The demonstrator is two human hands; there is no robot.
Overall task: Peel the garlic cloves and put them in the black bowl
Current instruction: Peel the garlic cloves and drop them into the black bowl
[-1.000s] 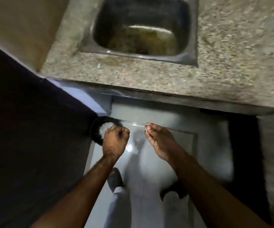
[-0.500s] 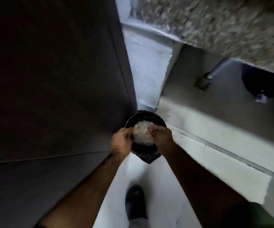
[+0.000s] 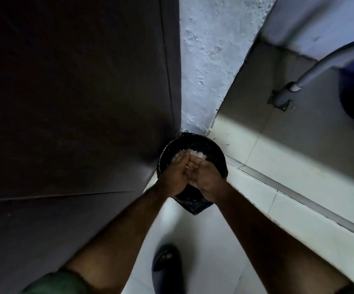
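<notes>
Head view looks down on a black-lined bin [image 3: 218,153] on the floor in a corner; a pale heap of peels [image 3: 197,154] lies inside; above it the left hand [image 3: 175,177] and right hand [image 3: 207,179] press together, fingers mostly straight, and whether they hold anything I cannot tell; a dark door [image 3: 76,102] stands left, white tiles [image 3: 203,240] and a slippered foot [image 3: 166,258] lie below; a grey pipe [image 3: 320,66] runs right.

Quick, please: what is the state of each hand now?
Left hand: open, fingers fairly straight against the right hand.
Right hand: open, holding nothing visible.
</notes>
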